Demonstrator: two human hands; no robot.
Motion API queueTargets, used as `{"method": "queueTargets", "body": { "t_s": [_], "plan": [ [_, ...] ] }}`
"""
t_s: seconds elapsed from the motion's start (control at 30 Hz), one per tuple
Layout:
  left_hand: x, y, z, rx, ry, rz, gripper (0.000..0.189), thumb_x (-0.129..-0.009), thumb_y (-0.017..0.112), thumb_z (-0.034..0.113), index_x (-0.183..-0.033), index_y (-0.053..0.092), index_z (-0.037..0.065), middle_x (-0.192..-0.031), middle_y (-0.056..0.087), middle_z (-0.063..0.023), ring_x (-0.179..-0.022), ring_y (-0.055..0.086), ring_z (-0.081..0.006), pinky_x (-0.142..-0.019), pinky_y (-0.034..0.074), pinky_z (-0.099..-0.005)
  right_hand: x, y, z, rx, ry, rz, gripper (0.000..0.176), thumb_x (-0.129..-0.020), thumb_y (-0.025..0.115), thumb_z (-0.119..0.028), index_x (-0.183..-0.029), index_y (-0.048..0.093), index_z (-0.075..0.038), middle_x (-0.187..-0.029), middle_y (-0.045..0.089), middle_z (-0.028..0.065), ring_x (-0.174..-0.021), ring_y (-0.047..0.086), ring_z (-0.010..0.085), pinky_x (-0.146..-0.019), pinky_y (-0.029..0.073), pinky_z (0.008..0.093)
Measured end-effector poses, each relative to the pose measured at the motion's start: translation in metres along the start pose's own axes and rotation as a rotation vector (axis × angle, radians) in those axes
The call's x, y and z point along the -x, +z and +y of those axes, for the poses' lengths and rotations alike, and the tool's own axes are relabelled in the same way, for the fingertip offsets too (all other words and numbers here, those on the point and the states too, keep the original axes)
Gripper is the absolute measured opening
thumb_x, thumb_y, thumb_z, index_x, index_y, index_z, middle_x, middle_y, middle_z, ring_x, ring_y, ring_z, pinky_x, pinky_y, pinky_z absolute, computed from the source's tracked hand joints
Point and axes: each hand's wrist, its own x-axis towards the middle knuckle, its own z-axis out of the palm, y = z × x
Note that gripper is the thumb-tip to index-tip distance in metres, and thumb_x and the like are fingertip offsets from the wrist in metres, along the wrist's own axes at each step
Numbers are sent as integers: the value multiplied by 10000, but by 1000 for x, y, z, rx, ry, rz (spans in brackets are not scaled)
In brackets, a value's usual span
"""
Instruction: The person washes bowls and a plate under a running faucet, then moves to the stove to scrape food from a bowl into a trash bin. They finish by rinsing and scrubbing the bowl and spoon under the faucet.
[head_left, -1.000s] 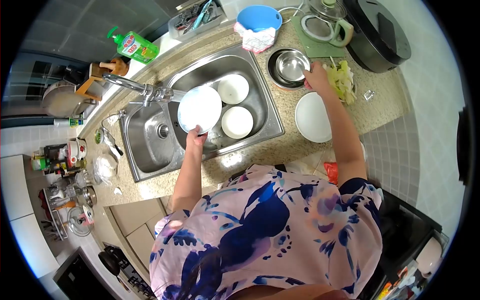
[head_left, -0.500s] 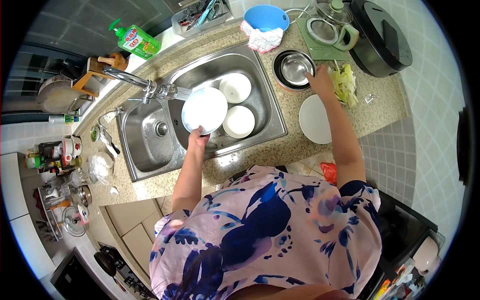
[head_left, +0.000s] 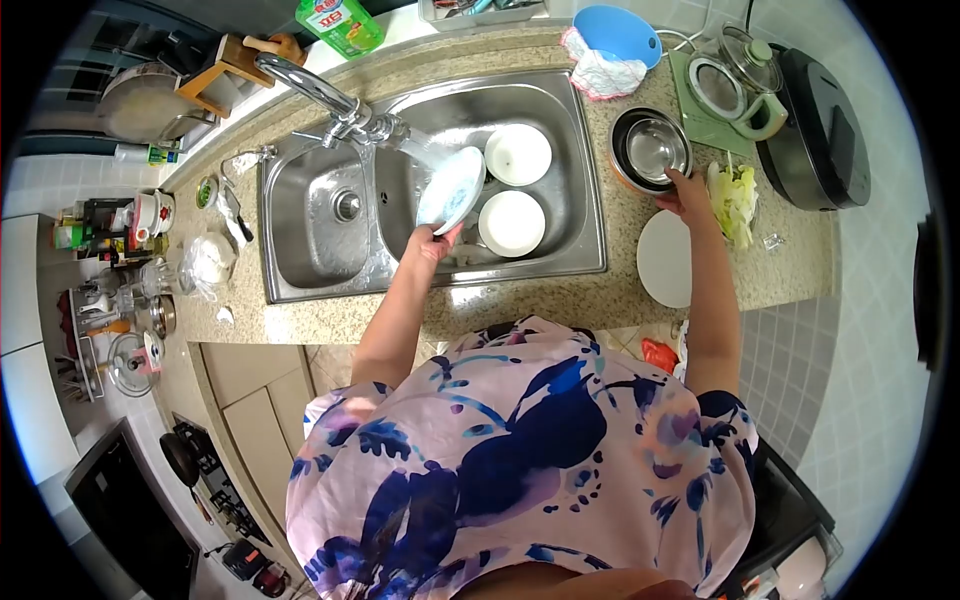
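Water runs from the faucet (head_left: 352, 122) onto a white plate (head_left: 452, 190), which my left hand (head_left: 433, 243) grips by its near edge, tilted over the large sink basin. Two white bowls (head_left: 518, 155) rest in that basin beside it. On the counter to the right, my right hand (head_left: 684, 194) has its fingers closed on the near rim of the nested metal bowls (head_left: 655, 150). Just below that hand lies another white plate (head_left: 666, 258). Pale green leaves (head_left: 733, 204) sit to the right of my right hand.
A blue basin (head_left: 612, 36) with a cloth (head_left: 605, 76) stands behind the metal bowls. At the right are a glass teapot (head_left: 750, 65) and a dark rice cooker (head_left: 815, 130). Green soap (head_left: 342, 25) stands behind the faucet. A clear bag (head_left: 208, 262) lies left of the sink.
The view has shifted, so the counter appears lower and further right. The plate in my left hand is now tilted more steeply. My right hand stays at the metal bowls' rim.
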Motion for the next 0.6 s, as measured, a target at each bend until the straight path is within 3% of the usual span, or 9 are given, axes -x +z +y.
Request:
{"method": "queueTargets", "body": {
  "t_s": [0.07, 0.13, 0.27, 0.33, 0.4, 0.43, 0.6],
  "plan": [
    [10, 1, -5, 42, -11, -18, 294, -937, 294, 66, -1153, 473, -23, -1119, 550, -207, -992, 572, -390, -811, 520, -529, -1, 1, 0, -38, 5, -21, 541, -776, 636, -183, -1183, 360, 42, -927, 553, 176, -676, 624, 272, -556, 578, 382],
    [8, -2, -8, 126, -89, -73, 302, -904, 285, 26, -1121, 463, -84, -1048, 563, -245, -931, 591, -408, -763, 538, -534, -3, 2, -1, -171, 177, -50, 341, -789, 588, -135, -1048, 466, 50, -910, 567, 163, -747, 625, 279, -621, 582, 403],
    [-3, -8, -11, 169, -144, -189, 314, -897, 281, 24, -1123, 449, -114, -1047, 559, -269, -938, 588, -412, -794, 537, -502, -22, -4, 6, -240, 252, -113, 282, -815, 543, -89, -1046, 448, 44, -955, 571, 177, -835, 620, 299, -702, 572, 441],
    [0, -12, -16, 161, -130, -198, 314, -892, 285, 16, -1119, 442, -133, -1041, 559, -275, -944, 587, -409, -801, 541, -478, -18, 1, 1, -205, 260, -88, 209, -817, 522, -78, -966, 489, 65, -942, 578, 179, -828, 621, 300, -707, 572, 452],
    [7, -12, -21, 195, -284, -268, 316, -875, 295, -2, -1115, 430, -157, -1034, 560, -283, -951, 584, -408, -800, 544, -465, -18, 1, 0, -220, 258, -94, 212, -814, 519, -74, -971, 488, 64, -937, 579, 179, -826, 621, 301, -707, 573, 453],
    [9, -9, -27, 159, -262, -196, 324, -918, 297, 80, -1118, 464, -111, -1006, 575, -249, -916, 606, -365, -769, 567, -418, -18, 1, -1, -230, 261, -105, 214, -811, 516, -71, -977, 487, 62, -933, 579, 179, -825, 622, 302, -707, 573, 453],
    [28, -10, -50, 45, -325, -241, 327, -901, 305, 61, -1141, 451, -107, -1008, 572, -242, -903, 611, -355, -766, 570, -394, -8, 6, -9, -234, 248, -91, 218, -797, 498, -45, -970, 480, 86, -934, 575, 193, -833, 623, 315, -704, 572, 465]
  ]
}}
